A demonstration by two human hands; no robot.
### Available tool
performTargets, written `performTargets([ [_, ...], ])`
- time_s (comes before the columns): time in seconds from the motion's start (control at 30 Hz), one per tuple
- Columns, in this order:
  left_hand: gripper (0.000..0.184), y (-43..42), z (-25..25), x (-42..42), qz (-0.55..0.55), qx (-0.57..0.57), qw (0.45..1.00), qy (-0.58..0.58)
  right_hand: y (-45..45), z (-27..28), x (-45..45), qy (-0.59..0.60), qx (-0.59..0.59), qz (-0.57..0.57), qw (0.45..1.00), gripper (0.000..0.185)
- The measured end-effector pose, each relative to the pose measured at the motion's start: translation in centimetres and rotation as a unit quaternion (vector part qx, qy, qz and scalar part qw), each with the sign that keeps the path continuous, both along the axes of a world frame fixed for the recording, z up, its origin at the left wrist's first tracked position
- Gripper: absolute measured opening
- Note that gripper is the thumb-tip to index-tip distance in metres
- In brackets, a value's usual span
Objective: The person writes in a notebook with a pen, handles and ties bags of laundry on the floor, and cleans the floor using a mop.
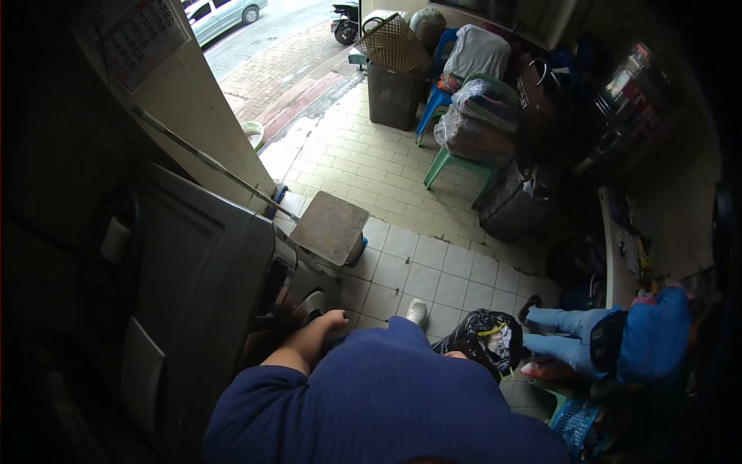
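My left hand (334, 319) is low at my left side, its fingers curled, beside the front of a grey machine (193, 232). A rounded grey piece (313, 300) with a dark part sticks out of the machine close to the hand. What the fingers hold, if anything, is hidden. Of my right hand (457, 355) only a small strip shows past my blue shirt, its fingers out of sight. It lies against a black plastic bag (479, 332) with yellow ties and pale contents at its top.
A square-topped stool (332, 226) stands ahead, with a long pole (209, 160) leaning left of it. A seated person in a blue top (655, 334) is at the right. Stacked baskets (396, 93) and a green chair with bagged bundles (479, 120) stand near the doorway.
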State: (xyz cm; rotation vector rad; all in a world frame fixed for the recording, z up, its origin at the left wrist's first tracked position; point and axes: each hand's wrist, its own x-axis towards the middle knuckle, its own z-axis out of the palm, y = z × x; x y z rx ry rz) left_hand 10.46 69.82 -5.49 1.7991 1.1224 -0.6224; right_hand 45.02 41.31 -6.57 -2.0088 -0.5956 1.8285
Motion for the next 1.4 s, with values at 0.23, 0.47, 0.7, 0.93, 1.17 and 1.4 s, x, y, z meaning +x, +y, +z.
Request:
performTargets([
  [0.23,0.029,4.4,-0.2,4.5,0.096,0.030,0.995,0.018,3.4,3.1,16.5,-0.066,-0.112,0.021,0.991,0.021],
  [0.47,0.030,7.9,3.3,10.2,0.271,0.074,0.960,-0.016,16.7,5.8,28.4,-0.039,-0.166,-0.024,0.985,0.021],
  [0.7,0.031,7.6,0.4,12.5,0.276,0.007,0.960,-0.046,32.5,5.0,29.7,-0.144,-0.064,-0.048,0.986,0.016],
  [0.93,0.032,13.0,-9.1,5.7,0.312,-0.103,0.945,0.013,43.5,5.5,25.3,-0.122,-0.043,0.134,0.983,0.017],
  [1.17,0.030,31.4,0.8,7.7,0.412,0.066,0.908,0.046,53.7,5.2,30.0,-0.183,-0.084,0.064,0.977,0.013],
  [1.4,0.026,43.9,5.6,13.0,0.469,0.144,0.871,-0.039,66.4,1.9,29.7,-0.065,-0.028,0.063,0.995,0.009],
])
